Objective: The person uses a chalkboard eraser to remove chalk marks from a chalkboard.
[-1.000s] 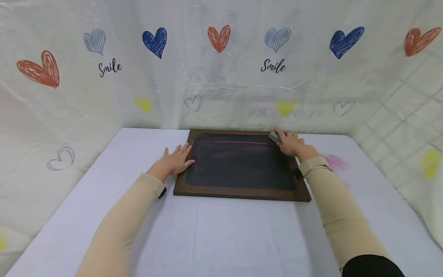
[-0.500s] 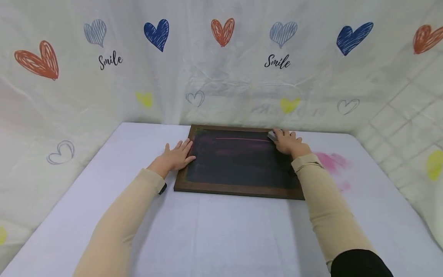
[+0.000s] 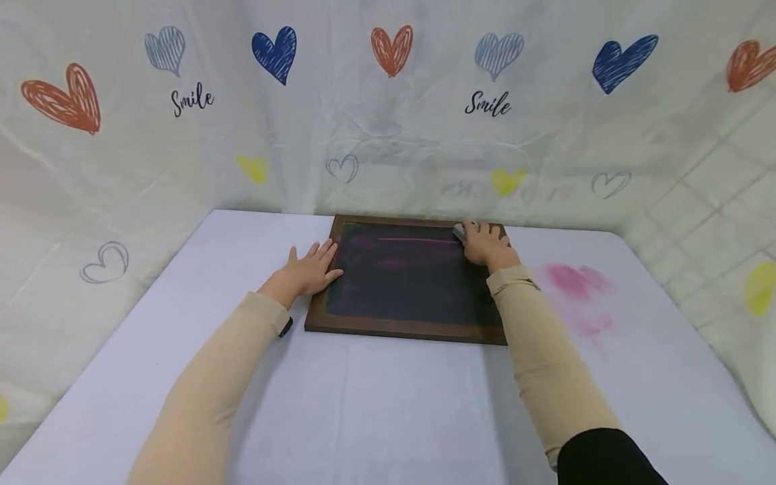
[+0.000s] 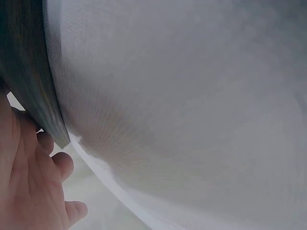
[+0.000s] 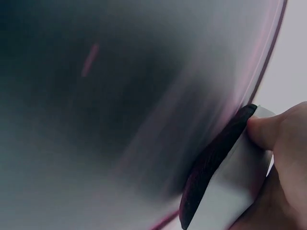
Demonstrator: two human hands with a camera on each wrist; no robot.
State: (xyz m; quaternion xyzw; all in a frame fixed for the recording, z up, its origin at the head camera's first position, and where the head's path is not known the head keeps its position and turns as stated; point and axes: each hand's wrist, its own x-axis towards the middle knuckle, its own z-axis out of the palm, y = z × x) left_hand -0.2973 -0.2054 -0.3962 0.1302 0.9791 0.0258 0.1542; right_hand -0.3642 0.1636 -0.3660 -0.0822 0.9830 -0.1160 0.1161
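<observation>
A chalkboard (image 3: 406, 289) with a brown wooden frame lies on the white table in the head view. Near its top runs a thin pink chalk line (image 3: 418, 240), with faint pink smears below. My left hand (image 3: 303, 273) rests spread on the left side of the frame; in the left wrist view its fingers (image 4: 36, 177) lie by the frame's edge (image 4: 36, 72). At the board's upper right, my right hand (image 3: 485, 244) holds a chalkboard eraser (image 3: 459, 233). The right wrist view shows the eraser's dark felt (image 5: 216, 165) against the board and a finger gripping its pale grey back.
Pink chalk dust (image 3: 576, 281) stains the white tablecloth (image 3: 388, 404) to the right of the board. A white curtain (image 3: 339, 121) printed with hearts hangs just behind the table's far edge.
My right hand has slid left with the eraser along the top of the board. The pink line's visible right end now lies farther left. My left hand stays on the frame.
</observation>
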